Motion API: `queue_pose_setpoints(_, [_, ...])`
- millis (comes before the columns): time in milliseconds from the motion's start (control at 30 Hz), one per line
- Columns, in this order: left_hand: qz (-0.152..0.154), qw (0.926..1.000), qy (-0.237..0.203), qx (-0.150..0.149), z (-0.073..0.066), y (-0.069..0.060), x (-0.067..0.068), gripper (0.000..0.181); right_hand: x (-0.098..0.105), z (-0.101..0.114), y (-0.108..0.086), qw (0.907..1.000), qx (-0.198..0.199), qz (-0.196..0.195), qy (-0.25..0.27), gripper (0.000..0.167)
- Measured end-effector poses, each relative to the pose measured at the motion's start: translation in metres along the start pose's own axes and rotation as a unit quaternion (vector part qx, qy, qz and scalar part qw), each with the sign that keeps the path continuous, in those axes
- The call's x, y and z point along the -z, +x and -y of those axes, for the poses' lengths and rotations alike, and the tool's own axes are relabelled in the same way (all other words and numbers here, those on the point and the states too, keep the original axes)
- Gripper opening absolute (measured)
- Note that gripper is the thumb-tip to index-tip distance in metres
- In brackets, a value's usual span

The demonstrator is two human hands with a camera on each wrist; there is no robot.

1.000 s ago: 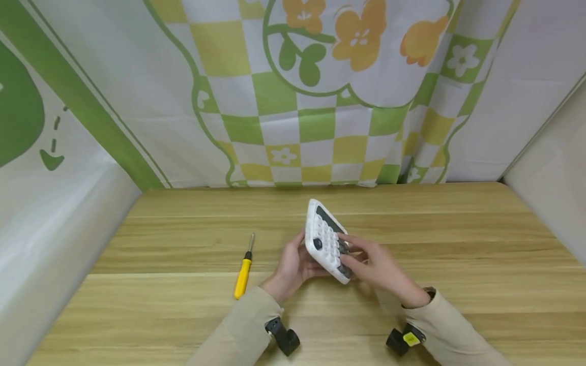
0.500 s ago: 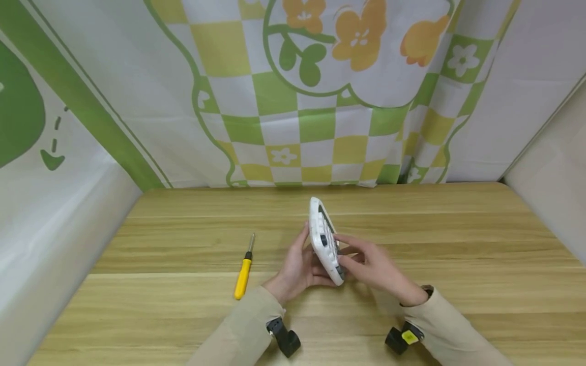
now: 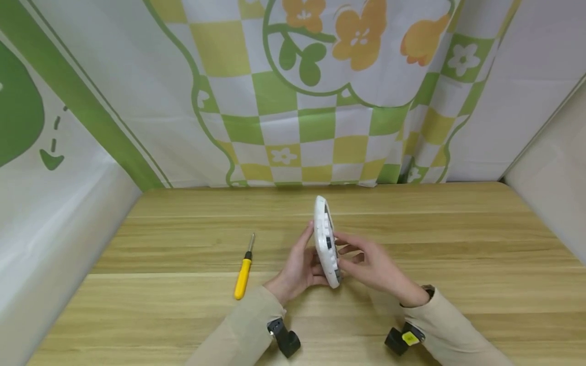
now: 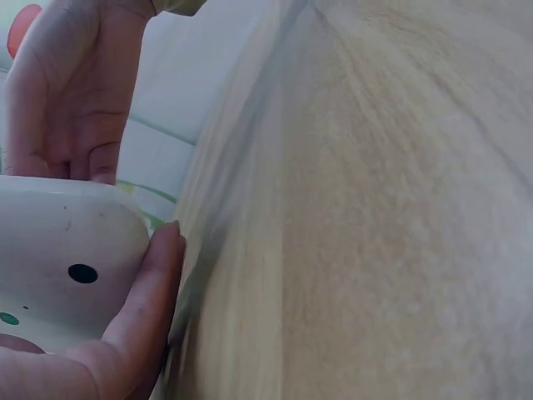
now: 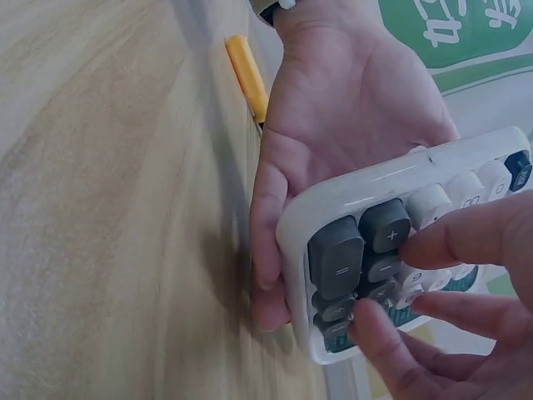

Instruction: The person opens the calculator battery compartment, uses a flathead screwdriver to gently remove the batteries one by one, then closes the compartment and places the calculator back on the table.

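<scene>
Yellow screwdriver (image 3: 243, 274) on table (image 3: 160, 244), left grip (image 3: 296, 269) between it and calculator (image 3: 323, 243)

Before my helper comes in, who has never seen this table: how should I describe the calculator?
Find the wooden table below the checkered curtain. Around its middle, between left hand and right hand, is the calculator. Unlike the yellow screwdriver nearby, it's a white slab with raised keys.

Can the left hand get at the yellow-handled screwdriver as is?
Probably not yet: the left hand holds the white calculator. Once that hand is freed, the way looks clear: the yellow-handled screwdriver lies on the table to its left, nothing visible between.
</scene>
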State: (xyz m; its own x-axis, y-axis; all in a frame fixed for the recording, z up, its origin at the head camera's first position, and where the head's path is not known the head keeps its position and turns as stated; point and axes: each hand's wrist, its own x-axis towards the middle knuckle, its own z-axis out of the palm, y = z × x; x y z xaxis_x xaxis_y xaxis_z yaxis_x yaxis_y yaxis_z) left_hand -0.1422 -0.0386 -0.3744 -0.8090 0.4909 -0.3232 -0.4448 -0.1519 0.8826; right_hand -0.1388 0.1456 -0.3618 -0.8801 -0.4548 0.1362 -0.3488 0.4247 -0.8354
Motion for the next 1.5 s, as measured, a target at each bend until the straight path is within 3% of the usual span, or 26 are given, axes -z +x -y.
queue_pose_setpoints(300, [-0.014,0.9997,0.018,0.002,-0.001,0.002,0.000,0.100,0.001,0.006,0.000,0.9986,0.007,0.002,0.052,0.062])
queue_pose_setpoints(433, [-0.025,0.9995,0.012,-0.013,0.001,0.004,0.000,0.095,0.000,0.007,0.000,0.9975,0.010,-0.007,0.069,0.063])
queue_pose_setpoints(667, [-0.070,0.9972,0.018,-0.021,0.002,0.004,0.000,0.090,0.002,0.010,0.000,0.9934,-0.007,-0.031,0.110,0.043])
queue_pose_setpoints(800, [-0.077,0.9957,0.045,-0.025,0.002,0.003,-0.001,0.087,0.003,0.016,0.000,0.9878,-0.032,-0.035,0.148,0.042])
queue_pose_setpoints(933, [-0.092,0.9928,0.071,-0.027,0.001,0.000,0.000,0.081,0.005,0.020,-0.002,0.9868,-0.044,-0.038,0.151,0.048])
queue_pose_setpoints(1167, [-0.143,0.9845,0.101,-0.010,0.002,-0.003,0.001,0.094,0.006,0.020,-0.003,0.9898,-0.041,-0.042,0.130,0.049])
queue_pose_setpoints(1400, [-0.182,0.9739,0.131,-0.037,0.003,0.000,0.001,0.081,0.006,0.020,-0.006,0.9897,-0.058,-0.059,0.117,0.048])
queue_pose_setpoints(1500, [-0.183,0.9739,0.125,-0.050,0.003,-0.001,0.001,0.077,0.007,0.019,-0.006,0.9897,-0.058,-0.063,0.114,0.048])
